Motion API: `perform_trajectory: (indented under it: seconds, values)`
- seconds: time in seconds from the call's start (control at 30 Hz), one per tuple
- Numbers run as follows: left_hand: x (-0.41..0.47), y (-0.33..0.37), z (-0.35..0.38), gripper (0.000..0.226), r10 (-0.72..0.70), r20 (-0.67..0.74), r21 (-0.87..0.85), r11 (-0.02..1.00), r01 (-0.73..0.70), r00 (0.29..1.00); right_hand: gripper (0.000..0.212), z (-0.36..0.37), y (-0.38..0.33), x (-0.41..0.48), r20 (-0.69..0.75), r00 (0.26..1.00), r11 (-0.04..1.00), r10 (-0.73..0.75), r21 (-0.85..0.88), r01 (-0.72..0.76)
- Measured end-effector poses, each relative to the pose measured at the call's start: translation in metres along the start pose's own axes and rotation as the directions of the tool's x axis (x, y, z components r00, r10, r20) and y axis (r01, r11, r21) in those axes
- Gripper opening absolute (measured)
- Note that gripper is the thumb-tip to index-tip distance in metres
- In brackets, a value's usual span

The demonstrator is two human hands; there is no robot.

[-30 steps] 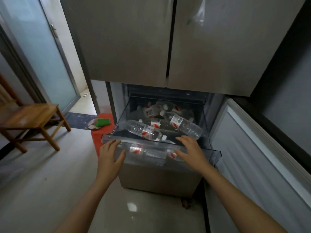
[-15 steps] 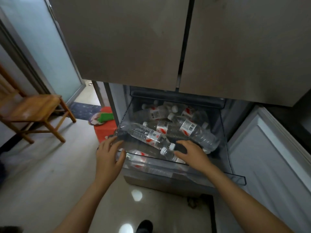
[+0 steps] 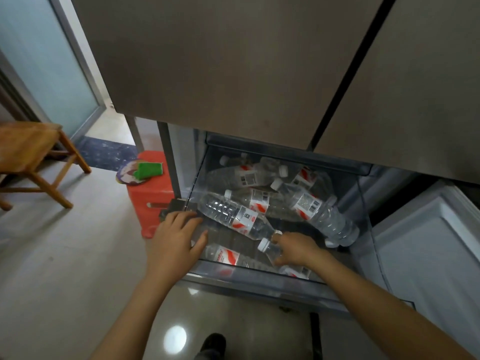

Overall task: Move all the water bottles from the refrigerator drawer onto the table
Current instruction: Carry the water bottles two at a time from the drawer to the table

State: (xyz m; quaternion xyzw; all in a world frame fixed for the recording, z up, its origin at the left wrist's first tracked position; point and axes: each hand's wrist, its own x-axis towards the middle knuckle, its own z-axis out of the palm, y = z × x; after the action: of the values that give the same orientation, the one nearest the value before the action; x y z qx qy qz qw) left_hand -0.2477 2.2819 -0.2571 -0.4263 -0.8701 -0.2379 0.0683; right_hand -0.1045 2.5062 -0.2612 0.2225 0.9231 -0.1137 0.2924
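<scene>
The right grip (image 3: 296,249) is clenching around the neck of the near bottle (image 3: 272,252), fingers curling over it just behind its white cap, which is pointing left. That bottle is lying on its side low in the front of the refrigerator drawer (image 3: 259,284), its labelled body running out from under the wrist toward the front right. The left grip (image 3: 176,240) is staying released, fingers straight and slightly spread, palm down over the drawer's front left corner; whether it is pressing on the rim cannot be told. Between the two grips the diagonal bottle (image 3: 233,216) is lying on top of the pile, its cap ending just beside the right grip's knuckles. Below the left thumb another bottle's red and white label (image 3: 223,255) is showing through the clear front wall. Further back, the large bottle (image 3: 319,211) is slanting along the right side, and more water bottles (image 3: 241,175) are lying heaped at the rear. Above, the closed refrigerator doors (image 3: 233,61) are overhanging the drawer. To the left, a red stool (image 3: 153,193) is carrying a green cloth (image 3: 149,169), and a wooden chair (image 3: 31,149) is standing well apart on the floor.
</scene>
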Motion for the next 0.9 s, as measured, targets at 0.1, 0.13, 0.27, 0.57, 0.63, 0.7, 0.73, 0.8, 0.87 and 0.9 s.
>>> perform_trajectory:
  seconds: [0.1, 0.13, 0.27, 0.57, 0.63, 0.7, 0.73, 0.8, 0.87, 0.9]
  values:
    - [0.003, 0.000, 0.001, 0.043, 0.003, 0.002, 0.006, 1.000, -0.003, 1.000, 0.060, 0.005, 0.002, 0.005, 0.029, 1.000, 1.000, 0.009, -0.005, -0.009]
    - [0.003, 0.000, 0.001, 0.043, 0.013, 0.009, 0.008, 1.000, -0.013, 1.000, 0.062, 0.007, 0.002, 0.006, 0.030, 1.000, 1.000, 0.007, -0.009, -0.007]
    - [0.000, 0.003, -0.003, 0.039, 0.032, 0.017, 0.003, 0.999, -0.032, 0.999, 0.065, 0.013, -0.004, 0.011, 0.057, 0.998, 1.000, 0.012, -0.019, -0.011]
    - [0.000, 0.007, -0.007, 0.037, 0.038, -0.004, 0.006, 0.999, -0.038, 0.999, 0.067, 0.003, -0.003, 0.008, 0.065, 0.998, 0.998, 0.027, 0.055, -0.031]
    - [0.000, 0.007, -0.008, 0.038, 0.038, -0.003, 0.010, 0.999, -0.038, 0.999, 0.066, -0.003, 0.000, 0.000, 0.015, 1.000, 0.993, 0.016, 0.113, -0.018]
    - [-0.001, 0.008, -0.008, 0.038, 0.044, 0.004, 0.013, 0.999, -0.044, 0.999, 0.064, -0.009, 0.008, -0.015, -0.080, 0.997, 0.981, 0.022, 0.192, -0.006]
    - [0.000, 0.008, -0.008, 0.039, 0.047, 0.015, 0.018, 0.999, -0.047, 0.999, 0.066, -0.012, 0.013, -0.024, -0.146, 0.989, 0.969, 0.038, 0.246, 0.000]
    - [-0.001, 0.008, -0.008, 0.040, 0.053, 0.037, 0.018, 0.998, -0.053, 0.998, 0.075, -0.017, 0.022, -0.045, -0.303, 0.944, 0.897, 0.131, 0.441, 0.017]
    - [-0.001, 0.007, -0.008, 0.042, 0.053, 0.056, 0.016, 0.998, -0.054, 0.997, 0.082, -0.018, 0.029, -0.067, -0.458, 0.844, 0.747, 0.279, 0.656, 0.108]
    - [-0.001, 0.006, -0.008, 0.043, 0.050, 0.064, 0.020, 0.998, -0.052, 0.997, 0.087, -0.017, 0.032, -0.076, -0.513, 0.783, 0.674, 0.351, 0.719, 0.169]
